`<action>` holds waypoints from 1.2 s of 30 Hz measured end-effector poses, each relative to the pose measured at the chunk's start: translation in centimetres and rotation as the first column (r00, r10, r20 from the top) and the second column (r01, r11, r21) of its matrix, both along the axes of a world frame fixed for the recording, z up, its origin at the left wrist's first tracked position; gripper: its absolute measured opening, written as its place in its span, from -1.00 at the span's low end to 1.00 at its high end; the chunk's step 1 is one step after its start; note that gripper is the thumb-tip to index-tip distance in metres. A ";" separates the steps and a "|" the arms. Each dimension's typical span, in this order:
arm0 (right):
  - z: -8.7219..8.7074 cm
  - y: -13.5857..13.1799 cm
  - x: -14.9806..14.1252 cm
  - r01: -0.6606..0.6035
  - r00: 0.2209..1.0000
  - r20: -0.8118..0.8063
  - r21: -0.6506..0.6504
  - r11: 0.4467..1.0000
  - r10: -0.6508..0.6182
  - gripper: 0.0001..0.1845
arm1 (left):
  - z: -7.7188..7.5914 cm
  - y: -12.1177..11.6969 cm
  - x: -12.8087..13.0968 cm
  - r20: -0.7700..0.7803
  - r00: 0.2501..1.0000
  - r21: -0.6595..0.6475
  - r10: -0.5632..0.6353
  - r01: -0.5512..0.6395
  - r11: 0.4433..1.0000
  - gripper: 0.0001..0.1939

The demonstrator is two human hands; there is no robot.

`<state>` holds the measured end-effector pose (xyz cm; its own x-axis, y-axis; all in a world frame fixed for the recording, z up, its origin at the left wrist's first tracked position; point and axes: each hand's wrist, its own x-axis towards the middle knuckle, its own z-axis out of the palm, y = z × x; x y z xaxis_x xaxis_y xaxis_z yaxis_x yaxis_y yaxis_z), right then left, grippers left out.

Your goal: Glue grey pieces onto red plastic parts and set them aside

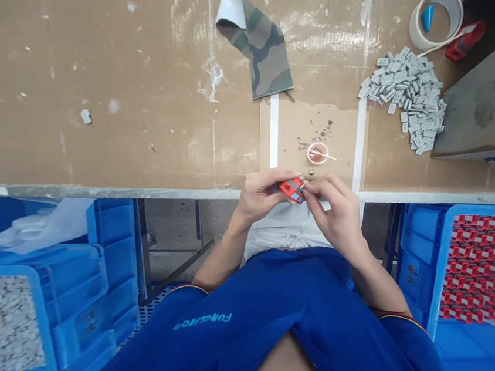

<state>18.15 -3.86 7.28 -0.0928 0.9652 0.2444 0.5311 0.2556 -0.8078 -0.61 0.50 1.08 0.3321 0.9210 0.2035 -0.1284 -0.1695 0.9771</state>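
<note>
My left hand (pixel 260 196) is closed round a small red plastic part (pixel 291 189) with grey and pale blue areas, held just off the table's front edge. The fingers of my right hand (pixel 336 209) are pinched together at the part's right side. A tiny pale spot shows at those fingertips, too small to name. Just beyond my hands, a small round cup (pixel 310 160) holds reddish liquid. Across its rim lies a thin white stick (pixel 329 157). Dark drips and specks surround the cup on a cardboard sheet (pixel 296 117).
Small grey-white pieces (pixel 410 93) lie heaped at the right. Behind them are a tape roll (pixel 414 26) and a red object (pixel 465 42). Camouflage-patterned material (pixel 270 52) lies at the back. Blue crates flank me; the right crate (pixel 421 257) holds rows of red parts (pixel 481 269).
</note>
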 end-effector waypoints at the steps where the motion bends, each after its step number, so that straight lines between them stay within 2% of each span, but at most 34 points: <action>1: 0.2 0.0 0.1 -0.023 0.998 0.067 0.016 1.000 0.022 -0.85 | 0.1 0.0 -0.1 -0.008 1.000 0.000 -0.008 0.008 1.000 -0.59; 5: 0.7 0.0 0.4 -0.098 0.957 0.283 0.087 0.991 0.069 -0.74 | 0.3 0.2 -0.4 -0.087 0.994 0.043 -0.064 0.068 0.997 -0.67; 8: 0.6 -0.1 0.5 -0.122 0.937 0.342 0.122 0.985 0.073 -0.73 | 0.4 0.4 -0.5 -0.149 0.985 0.085 -0.091 0.104 0.991 -0.68; 10: 0.3 0.0 0.7 -0.125 0.950 0.301 0.104 0.987 0.089 -0.75 | 0.4 0.5 -0.6 -0.161 0.983 0.101 -0.090 0.107 0.989 -0.66; 13: -0.2 0.1 1.4 -0.126 0.987 0.099 0.015 0.992 0.124 -0.84 | 0.4 0.8 -0.6 -0.147 0.984 0.116 -0.098 0.116 0.986 -0.61; 15: -0.5 0.2 1.8 -0.146 0.989 -0.041 -0.050 0.988 0.144 -0.90 | 0.4 0.9 -0.6 -0.127 0.984 0.139 -0.125 0.143 0.980 -0.61; 17: -0.8 0.1 2.0 -0.156 0.982 -0.115 -0.080 0.984 0.147 -0.91 | 0.3 1.0 -0.5 -0.104 0.983 0.157 -0.149 0.165 0.974 -0.61; 19: -1.0 0.1 1.8 -0.124 0.984 -0.133 -0.056 0.991 0.116 -0.90 | 0.1 0.9 -0.4 -0.073 0.989 0.143 -0.128 0.137 0.980 -0.56; 23: -1.6 0.1 0.7 0.033 0.992 -0.121 0.045 0.998 -0.027 -0.90 | -0.3 0.3 -0.1 -0.054 0.998 0.072 -0.020 0.024 0.997 -0.37; 26: -2.0 0.0 0.0 0.083 0.992 -0.097 0.086 0.993 -0.074 -0.89 | -0.1 0.1 0.1 -0.113 0.994 0.073 0.008 0.000 0.997 -0.44; 30: -2.1 0.1 -0.1 0.043 0.998 -0.047 0.086 0.995 -0.039 -0.88 | 0.1 0.3 0.0 -0.119 0.993 0.084 0.004 0.006 0.996 -0.56; 36: -2.1 0.7 0.5 -0.055 0.996 -0.072 0.063 0.997 0.060 -0.86 | 0.2 0.6 -0.4 -0.038 0.996 0.031 -0.086 0.087 0.996 -0.52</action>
<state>18.65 -3.18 5.19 -0.1273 0.9420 0.3104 0.4534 0.3336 -0.8265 -1.02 1.13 1.23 0.4180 0.8816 0.2191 -0.1078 -0.1913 0.9756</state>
